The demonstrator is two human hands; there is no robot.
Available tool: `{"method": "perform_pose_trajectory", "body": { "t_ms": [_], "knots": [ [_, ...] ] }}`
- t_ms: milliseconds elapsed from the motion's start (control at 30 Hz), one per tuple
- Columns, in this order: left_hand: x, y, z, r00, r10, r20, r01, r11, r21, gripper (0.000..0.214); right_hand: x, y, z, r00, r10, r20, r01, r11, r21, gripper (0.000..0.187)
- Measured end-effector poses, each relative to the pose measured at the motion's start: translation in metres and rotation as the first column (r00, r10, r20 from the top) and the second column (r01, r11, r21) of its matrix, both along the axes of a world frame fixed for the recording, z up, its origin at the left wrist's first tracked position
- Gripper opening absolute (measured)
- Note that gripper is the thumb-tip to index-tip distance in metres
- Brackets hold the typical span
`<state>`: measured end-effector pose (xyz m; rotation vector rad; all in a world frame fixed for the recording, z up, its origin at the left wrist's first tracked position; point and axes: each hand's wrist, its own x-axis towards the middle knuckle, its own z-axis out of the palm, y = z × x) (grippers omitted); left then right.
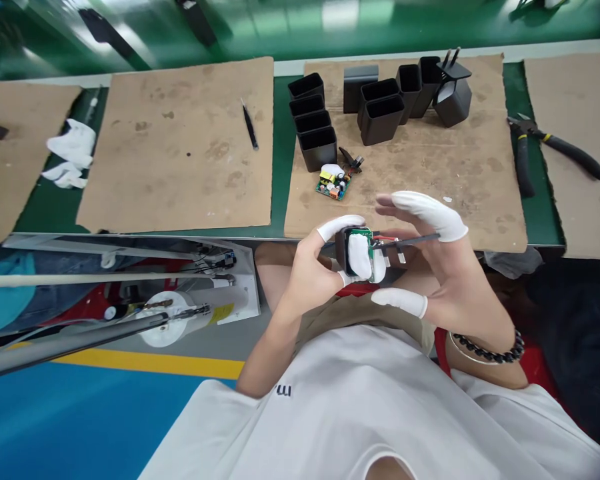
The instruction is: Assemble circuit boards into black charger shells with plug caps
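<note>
My left hand (316, 272) is closed around a small black plastic housing (342, 252), with white finger cots on thumb and finger. From the housing's open end, facing right, a green circuit board (369, 235) shows, with a white pad (359, 256) on it and red and black wires. My right hand (447, 267), also in white finger cots, is spread beside that end, thumb below and fingers above. A thin dark strip, perhaps a cable (413, 239), runs from the board toward its palm; whether the hand touches it I cannot tell.
On the cardboard (445, 173) lie a loose circuit board (334, 183) and several black housings (317, 148); a plug unit (453, 100) stands at the back right. Cutting pliers (555, 143) rest to the right. Tweezers (249, 125) lie on the left cardboard (175, 153), beyond which is white cloth-like material (73, 147).
</note>
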<state>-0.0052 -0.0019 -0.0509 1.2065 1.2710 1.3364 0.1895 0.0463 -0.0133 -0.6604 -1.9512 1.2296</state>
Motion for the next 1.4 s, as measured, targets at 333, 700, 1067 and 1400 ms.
{"method": "perform_pose_trajectory", "body": {
  "t_ms": [333, 700, 1067, 1400],
  "knots": [
    [-0.004, -0.001, -0.007, 0.998, -0.021, -0.062, 0.030, 0.989, 0.143, 0.075, -0.012, -0.002, 0.002, 0.998, -0.069, -0.011, 0.070, 0.965, 0.252, 0.061],
    [-0.004, 0.004, 0.001, 0.996, -0.026, -0.083, 0.038, 0.988, 0.147, 0.066, -0.012, -0.005, 0.008, 0.998, -0.060, -0.011, 0.060, 0.944, 0.325, 0.077],
    [-0.002, 0.006, -0.005, 0.992, 0.004, -0.123, 0.008, 0.996, 0.090, 0.064, -0.014, 0.001, -0.003, 0.998, -0.061, 0.022, 0.047, 0.918, 0.393, 0.078],
    [-0.001, 0.011, -0.008, 0.925, 0.029, -0.379, -0.003, 0.998, 0.070, 0.066, -0.011, 0.011, -0.013, 0.985, -0.136, 0.111, 0.061, 0.858, 0.510, 0.061]
  ]
}}
